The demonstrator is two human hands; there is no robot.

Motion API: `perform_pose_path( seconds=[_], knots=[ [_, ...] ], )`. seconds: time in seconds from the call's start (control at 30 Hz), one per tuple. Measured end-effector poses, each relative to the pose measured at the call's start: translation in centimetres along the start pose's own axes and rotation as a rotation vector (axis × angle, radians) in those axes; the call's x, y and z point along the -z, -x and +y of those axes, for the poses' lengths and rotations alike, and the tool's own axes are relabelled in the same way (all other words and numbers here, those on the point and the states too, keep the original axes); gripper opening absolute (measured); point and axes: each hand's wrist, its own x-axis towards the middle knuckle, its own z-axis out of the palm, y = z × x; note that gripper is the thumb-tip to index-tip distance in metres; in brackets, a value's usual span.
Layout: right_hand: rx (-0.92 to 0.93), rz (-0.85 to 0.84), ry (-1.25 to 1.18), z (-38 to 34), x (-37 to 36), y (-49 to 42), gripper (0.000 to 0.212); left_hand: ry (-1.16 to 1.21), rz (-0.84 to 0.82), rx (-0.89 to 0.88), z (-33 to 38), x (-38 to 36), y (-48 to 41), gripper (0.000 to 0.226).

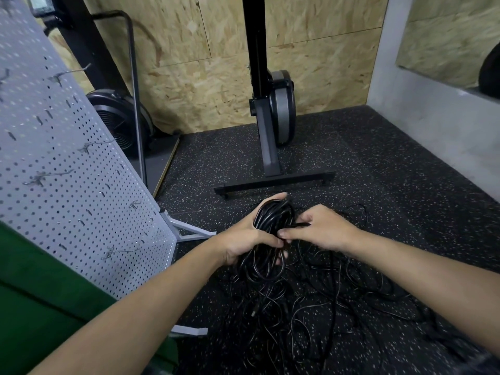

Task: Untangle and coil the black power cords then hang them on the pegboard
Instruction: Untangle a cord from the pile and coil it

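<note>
Left hand (243, 240) grips a coil (273, 215) of black power cord, fingers curled round the far side of the bundle, one fingertip showing over the top, thumb pressed across the near side. The coil stands roughly upright in the palm; its lower loops hang below the hand.

Right hand (322, 228) is just beside the coil on its right, touching it. Thumb and curled fingers pinch a short cord strand (301, 225) that runs sideways into the bundle. Cannot tell whether that strand is a plug end.

Both hands are above the floor (392, 169), dark speckled rubber. The loose cords (311, 301) lie below and in front of the hands in a tangled spread of thin black loops, some of it trailing up to the coil.

Pegboard (67, 163), grey and perforated, stands at left on a metal frame, well apart from the coil, with wire hooks (120, 250) sticking out. No cord on any visible hook.

Black machine stand (270, 147) beyond the hands, against a chipboard wall.
</note>
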Motion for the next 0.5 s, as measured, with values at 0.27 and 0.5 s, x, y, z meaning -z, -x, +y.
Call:
perform_pose_path(
  seconds=[0.27,0.5],
  knots=[
    [-0.018,-0.118,-0.063,0.0,0.4,0.1,0.036,-0.032,0.076,0.056,-0.1,0.1,0.0,0.030],
    [-0.138,-0.410,-0.262,2.0,3.1,0.4,0.032,-0.002,0.101,0.074,-0.2,1.6,0.5,0.024]
  ],
)
